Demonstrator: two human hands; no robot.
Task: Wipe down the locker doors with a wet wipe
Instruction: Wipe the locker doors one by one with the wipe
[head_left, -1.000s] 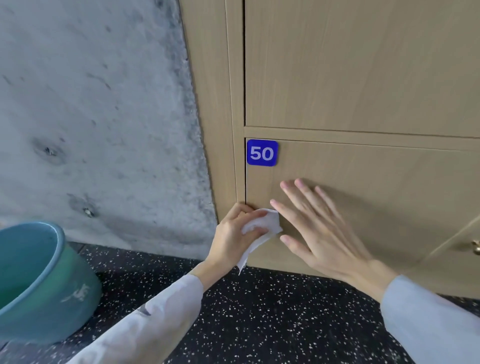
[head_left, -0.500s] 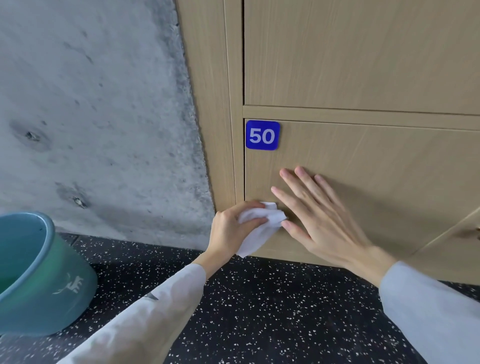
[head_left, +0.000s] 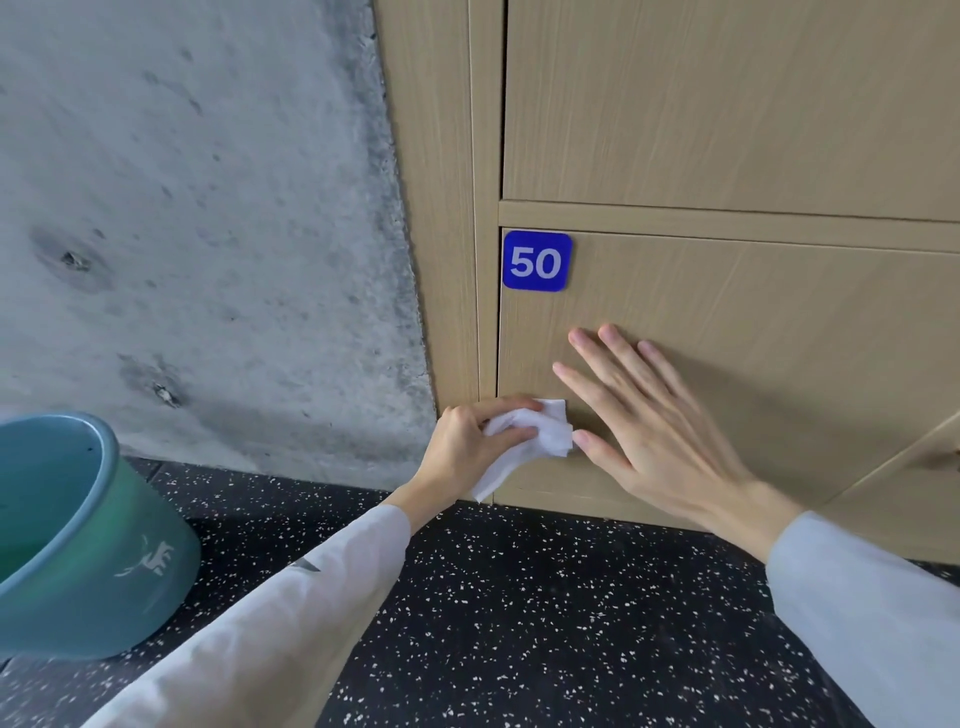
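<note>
Gripping wet wipe (head_left: 524, 441), left hand (head_left: 467, 447); right hand (head_left: 660, 431) splayed flat on locker door (head_left: 753, 332).

Counted: two hands, one wet wipe, two locker doors in full view, one number plate, one bucket.

Two hands are in view, the left hand (head_left: 470, 447) and the right hand (head_left: 660, 436), with a single white wet wipe (head_left: 524, 441) between them. Two locker doors show: the lower door (head_left: 753, 332) under the hands and the upper door (head_left: 727, 104) above them. One blue "50" plate (head_left: 536, 261) sits above the hands; one teal bucket (head_left: 93, 545) stands left of them.
</note>
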